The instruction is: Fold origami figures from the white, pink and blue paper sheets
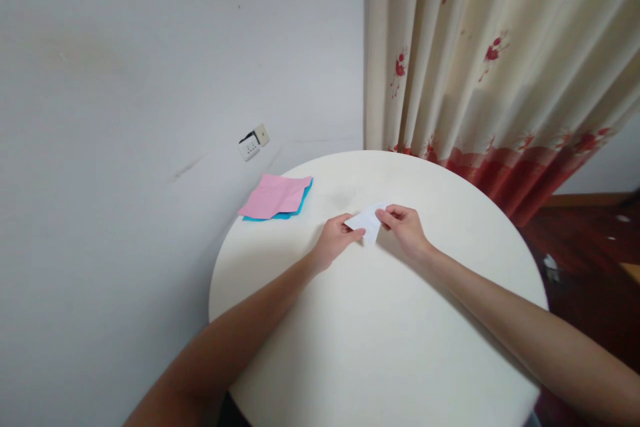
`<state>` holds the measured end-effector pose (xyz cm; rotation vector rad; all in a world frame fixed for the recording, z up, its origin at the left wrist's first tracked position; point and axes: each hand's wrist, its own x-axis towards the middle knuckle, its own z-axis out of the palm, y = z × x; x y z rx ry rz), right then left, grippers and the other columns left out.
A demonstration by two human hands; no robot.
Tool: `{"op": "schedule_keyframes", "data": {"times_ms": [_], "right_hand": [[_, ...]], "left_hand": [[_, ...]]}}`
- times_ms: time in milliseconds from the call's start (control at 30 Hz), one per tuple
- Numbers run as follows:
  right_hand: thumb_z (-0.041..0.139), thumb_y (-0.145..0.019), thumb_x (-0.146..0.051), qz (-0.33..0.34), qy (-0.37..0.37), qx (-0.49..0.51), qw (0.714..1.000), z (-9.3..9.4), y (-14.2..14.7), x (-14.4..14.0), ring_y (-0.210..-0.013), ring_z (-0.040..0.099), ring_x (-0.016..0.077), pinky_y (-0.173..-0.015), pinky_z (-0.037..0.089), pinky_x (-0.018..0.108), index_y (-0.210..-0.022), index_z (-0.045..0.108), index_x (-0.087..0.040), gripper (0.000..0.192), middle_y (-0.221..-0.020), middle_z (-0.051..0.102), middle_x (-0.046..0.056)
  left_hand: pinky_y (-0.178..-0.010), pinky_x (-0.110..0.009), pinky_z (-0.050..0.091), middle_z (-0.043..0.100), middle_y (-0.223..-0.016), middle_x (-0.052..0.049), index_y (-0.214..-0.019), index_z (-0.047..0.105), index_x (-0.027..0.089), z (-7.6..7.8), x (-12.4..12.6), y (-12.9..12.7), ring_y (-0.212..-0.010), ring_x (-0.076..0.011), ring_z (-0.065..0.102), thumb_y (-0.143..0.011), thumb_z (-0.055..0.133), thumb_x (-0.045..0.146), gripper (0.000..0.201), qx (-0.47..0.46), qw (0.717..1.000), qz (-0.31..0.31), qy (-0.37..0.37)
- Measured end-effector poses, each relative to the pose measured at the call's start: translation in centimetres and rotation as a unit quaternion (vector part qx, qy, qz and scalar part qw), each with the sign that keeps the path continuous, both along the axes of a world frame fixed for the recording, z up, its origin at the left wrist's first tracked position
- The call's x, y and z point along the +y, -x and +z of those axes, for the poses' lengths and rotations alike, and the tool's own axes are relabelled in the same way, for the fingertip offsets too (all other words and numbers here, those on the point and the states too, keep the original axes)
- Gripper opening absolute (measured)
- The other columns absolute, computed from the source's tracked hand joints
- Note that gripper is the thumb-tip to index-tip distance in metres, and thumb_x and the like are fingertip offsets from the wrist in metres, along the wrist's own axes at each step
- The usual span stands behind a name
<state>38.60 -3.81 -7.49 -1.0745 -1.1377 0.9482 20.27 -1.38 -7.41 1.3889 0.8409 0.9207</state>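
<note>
2 hands pinching white folded paper above the round surface.
Left hand and right hand each close their grip on opposite edges; uneven pull could skew or tear it.

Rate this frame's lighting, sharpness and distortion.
Head view: soft, even light, no glare; faint shadows under the left hand and right hand on the round table; white paper nearly blends with the tabletop; wide-angle bending at the curtain edge; slightly soft throughout.
</note>
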Motion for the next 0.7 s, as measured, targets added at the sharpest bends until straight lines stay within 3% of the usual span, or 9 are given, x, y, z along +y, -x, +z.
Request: {"op": "schedule_keyframes", "data": {"times_ms": [133, 267, 433, 700], "right_hand": [[0.067, -0.074, -0.049, 0.019, -0.005, -0.053, 0.998, -0.4, 0.1, 0.1, -0.053, 0.039, 0.0106, -0.051, 0.029, 0.026, -0.056, 0.054, -0.018, 0.038, -0.053, 0.047, -0.003], [0.062, -0.079, -0.047, 0.051, -0.011, -0.090, 0.995, -0.8, 0.5, -0.1, -0.054, 0.040, 0.0113, -0.051, 0.030, 0.025, -0.063, 0.056, -0.017, 0.034, -0.057, 0.048, -0.003], [0.058, -0.084, -0.045, 0.060, -0.014, -0.117, 0.991, -0.9, 0.9, -0.5, -0.058, 0.045, 0.0124, -0.053, 0.034, 0.025, -0.071, 0.061, -0.016, 0.031, -0.063, 0.054, -0.001], [0.058, -0.083, -0.042, 0.065, -0.013, -0.157, 0.985, -1.0, 1.0, -0.5, -0.057, 0.043, 0.0112, -0.053, 0.032, 0.024, -0.072, 0.061, -0.016, 0.029, -0.062, 0.051, -0.002]], "left_hand": [[-0.070, -0.027, 0.046, 0.072, -0.089, -0.007, -0.097, 0.072, 0.011, 0.1, 0.0, 0.5, -0.076, -0.0181, 0.064, -0.074, 0.076, 0.041, 0.039, 0.060, 0.994, -0.084, -0.018], [-0.065, -0.025, 0.041, 0.068, -0.075, -0.004, -0.085, 0.073, 0.010, 0.1, 0.2, 0.7, -0.068, -0.0156, 0.059, -0.080, 0.066, 0.052, 0.042, 0.082, 0.989, -0.119, -0.016], [-0.056, -0.023, 0.031, 0.055, -0.061, 0.002, -0.071, 0.070, 0.011, -0.5, 0.1, 0.1, -0.059, -0.0110, 0.046, -0.077, 0.067, 0.056, 0.045, 0.095, 0.994, -0.035, -0.038], [-0.055, -0.023, 0.033, 0.049, -0.057, 0.002, -0.061, 0.063, 0.014, -0.7, -0.2, -0.3, -0.060, -0.0123, 0.046, -0.073, 0.069, 0.058, 0.047, 0.066, 0.993, 0.080, -0.060]]}}
